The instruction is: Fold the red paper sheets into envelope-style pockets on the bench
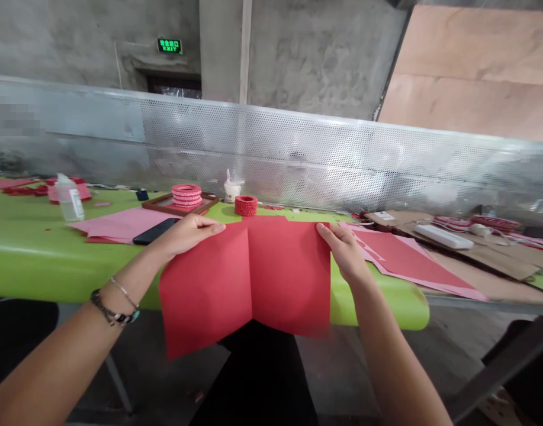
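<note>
A red paper sheet [289, 272] with a vertical crease down its middle hangs over the front edge of the green-covered table. My left hand [193, 232] pinches its upper left part, thumb on top. At the upper right corner, my right hand [342, 245] grips the same sheet between thumb and fingers. Just beyond my left hand lie a dark phone [154, 231] and pink paper sheets [113, 225]. Right of my right hand are red and pink sheets [413, 260] with a cut-out pattern at their left side.
Behind the sheet stand a red ring roll [246, 206], a white cup [232, 190] and a brown tray [164, 205] with stacked pink rings [186, 195]. A glue bottle [70, 198] is at left. Cardboard [497, 251] bears a white power strip [443, 236] at right.
</note>
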### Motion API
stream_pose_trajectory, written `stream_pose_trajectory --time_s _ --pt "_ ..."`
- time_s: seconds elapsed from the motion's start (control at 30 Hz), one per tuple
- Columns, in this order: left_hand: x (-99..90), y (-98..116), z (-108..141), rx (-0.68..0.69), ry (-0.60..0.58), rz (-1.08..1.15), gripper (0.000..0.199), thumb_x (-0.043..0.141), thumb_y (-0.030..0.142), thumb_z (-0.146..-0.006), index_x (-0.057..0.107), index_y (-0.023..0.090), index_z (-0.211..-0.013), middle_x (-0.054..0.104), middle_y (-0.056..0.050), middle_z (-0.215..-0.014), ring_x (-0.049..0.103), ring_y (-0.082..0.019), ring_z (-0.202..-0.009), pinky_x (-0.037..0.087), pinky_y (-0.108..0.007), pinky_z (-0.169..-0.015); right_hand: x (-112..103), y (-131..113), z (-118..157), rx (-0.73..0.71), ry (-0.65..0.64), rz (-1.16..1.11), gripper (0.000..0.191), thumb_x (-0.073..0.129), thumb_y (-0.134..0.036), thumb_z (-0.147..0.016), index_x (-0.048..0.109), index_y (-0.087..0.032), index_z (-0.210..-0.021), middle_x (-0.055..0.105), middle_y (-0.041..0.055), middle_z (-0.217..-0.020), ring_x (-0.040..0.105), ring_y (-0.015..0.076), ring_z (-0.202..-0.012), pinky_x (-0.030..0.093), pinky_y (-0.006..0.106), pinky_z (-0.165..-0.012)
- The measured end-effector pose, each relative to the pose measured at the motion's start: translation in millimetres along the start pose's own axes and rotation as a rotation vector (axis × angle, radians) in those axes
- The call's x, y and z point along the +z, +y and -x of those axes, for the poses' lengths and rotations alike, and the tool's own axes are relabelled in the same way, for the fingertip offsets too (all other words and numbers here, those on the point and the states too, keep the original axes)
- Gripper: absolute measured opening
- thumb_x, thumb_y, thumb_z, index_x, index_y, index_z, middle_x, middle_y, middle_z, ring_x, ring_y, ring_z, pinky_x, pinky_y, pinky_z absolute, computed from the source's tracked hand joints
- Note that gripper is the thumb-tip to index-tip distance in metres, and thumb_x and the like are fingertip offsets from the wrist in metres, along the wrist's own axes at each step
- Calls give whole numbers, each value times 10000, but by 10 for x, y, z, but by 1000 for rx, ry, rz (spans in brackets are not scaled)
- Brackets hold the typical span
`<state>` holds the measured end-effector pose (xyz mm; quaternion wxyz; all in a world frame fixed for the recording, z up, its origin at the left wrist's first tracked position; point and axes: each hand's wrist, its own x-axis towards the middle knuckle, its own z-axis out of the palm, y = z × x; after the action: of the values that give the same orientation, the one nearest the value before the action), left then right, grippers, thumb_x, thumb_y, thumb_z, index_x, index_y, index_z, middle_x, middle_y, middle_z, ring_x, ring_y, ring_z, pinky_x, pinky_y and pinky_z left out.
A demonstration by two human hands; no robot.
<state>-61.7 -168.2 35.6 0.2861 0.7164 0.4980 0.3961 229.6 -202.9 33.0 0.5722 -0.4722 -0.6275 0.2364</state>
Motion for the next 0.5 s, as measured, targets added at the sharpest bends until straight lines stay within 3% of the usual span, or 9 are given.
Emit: stream_pose_trajectory --time_s 0.1,0.27,0.43,0.5 --pt "-14 -14 -11 -1 -8 19 312 575 487 -680 700 221 -785 724 -18 -858 650 -209 -780 498 -264 -643 -21 5 4 7 -19 -20 339 514 -472 -744 493 -187 -560 514 -21 -560 461 97 -513 360 213 -485" --pt "-40 -44 -27 -1 69 4 317 588 490 -650 705 233 -794 718 -14 -911 641 -225 -867 490 -264 -716 -60 6 -6 6 80 -44 331 546 -462 -718 478 -189 -544 515 -28 -532 459 90 -482 361 203 -455" --pt "-60 -160 50 -156 -147 81 378 713 457 -500 707 244 -813 706 -38 -948 629 -269 -911 502 -278 -692 -61 -11 -20 98 89 -51 310 519 -470 -724 513 -188 -596 519 -25 -506 473 102 -453 353 207 -429" --pt "-70 -263 88 -232 -135 96 388 745 431 -440 701 241 -776 694 -55 -985 613 -283 -948 499 -292 -720 -71 16 -43 96 117 -44 300 519 -459 -723 512 -188 -596 530 -22 -516 494 108 -473 368 212 -448"
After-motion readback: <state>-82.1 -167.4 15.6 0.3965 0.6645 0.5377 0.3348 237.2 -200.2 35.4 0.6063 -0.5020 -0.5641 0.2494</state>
